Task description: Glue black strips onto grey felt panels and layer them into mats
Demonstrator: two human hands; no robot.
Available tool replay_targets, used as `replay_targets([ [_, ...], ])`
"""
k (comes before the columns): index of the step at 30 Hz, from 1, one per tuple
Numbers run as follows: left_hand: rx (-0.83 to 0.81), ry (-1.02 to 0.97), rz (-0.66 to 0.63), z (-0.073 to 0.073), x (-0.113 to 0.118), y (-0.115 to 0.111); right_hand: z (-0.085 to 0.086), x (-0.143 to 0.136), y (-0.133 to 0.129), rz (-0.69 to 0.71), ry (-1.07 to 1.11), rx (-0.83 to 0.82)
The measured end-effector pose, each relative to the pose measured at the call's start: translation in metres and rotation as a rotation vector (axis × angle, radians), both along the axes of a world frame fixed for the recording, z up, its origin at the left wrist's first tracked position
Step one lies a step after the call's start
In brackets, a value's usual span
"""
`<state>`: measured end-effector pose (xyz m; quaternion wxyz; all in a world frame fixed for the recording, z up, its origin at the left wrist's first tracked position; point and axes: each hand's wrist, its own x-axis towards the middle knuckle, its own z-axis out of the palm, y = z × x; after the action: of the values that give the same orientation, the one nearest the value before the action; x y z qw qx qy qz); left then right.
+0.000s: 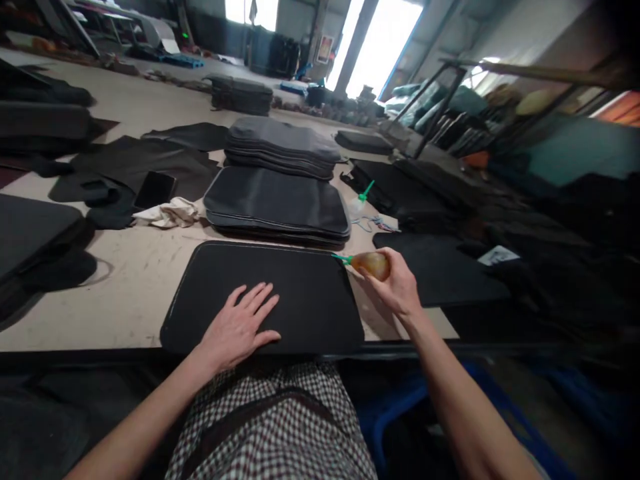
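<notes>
A black rounded panel [305,300] lies flat at the table's front edge, with a pale line along its rim. My left hand [245,323] rests on its left half, fingers spread and holding nothing. My right hand [400,283] is wrapped round a squeeze bottle [371,265] of amber content, tilted on its side. The bottle's green nozzle [342,258] points left, at the panel's top right corner; whether it touches cannot be told. Just behind the panel sits a stack of similar black panels [277,200].
Another stack [283,143] stands farther back. A second green-tipped bottle [359,202] is right of the stacks, near some thread [380,223]. A crumpled cloth [170,213] and a dark phone [155,190] lie left. Black material [440,267] covers the right side.
</notes>
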<state>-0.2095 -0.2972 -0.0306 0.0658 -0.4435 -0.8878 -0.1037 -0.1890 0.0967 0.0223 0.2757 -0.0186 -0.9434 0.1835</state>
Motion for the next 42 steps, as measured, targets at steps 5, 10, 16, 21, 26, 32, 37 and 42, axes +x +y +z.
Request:
replay_targets([
  [5,-0.038,0.029,-0.007,-0.001,0.001,0.002,-0.003,0.019,0.007,-0.016,0.026,-0.013],
  [10,-0.062,0.045,0.001,0.0,0.003,0.002,0.006,0.05,0.008,-0.021,0.023,-0.074],
  [16,-0.075,0.027,0.0,-0.001,0.002,0.002,0.011,0.117,0.013,-0.022,-0.079,-0.197],
  [21,-0.066,0.008,-0.004,-0.003,0.001,0.003,0.004,0.175,0.01,-0.049,-0.132,-0.321],
  [26,-0.073,-0.007,-0.009,-0.002,0.001,0.003,-0.01,0.214,-0.004,-0.108,-0.103,-0.498],
  [32,-0.023,-0.205,-0.013,0.009,-0.003,-0.004,-0.028,0.22,-0.036,-0.103,-0.095,-0.633],
  [37,0.273,-0.542,0.059,0.021,-0.009,-0.013,-0.037,0.196,-0.079,0.02,-0.138,-0.704],
  [42,0.646,-0.924,0.157,0.022,-0.017,-0.02,-0.04,0.164,-0.126,0.205,-0.163,-0.683],
])
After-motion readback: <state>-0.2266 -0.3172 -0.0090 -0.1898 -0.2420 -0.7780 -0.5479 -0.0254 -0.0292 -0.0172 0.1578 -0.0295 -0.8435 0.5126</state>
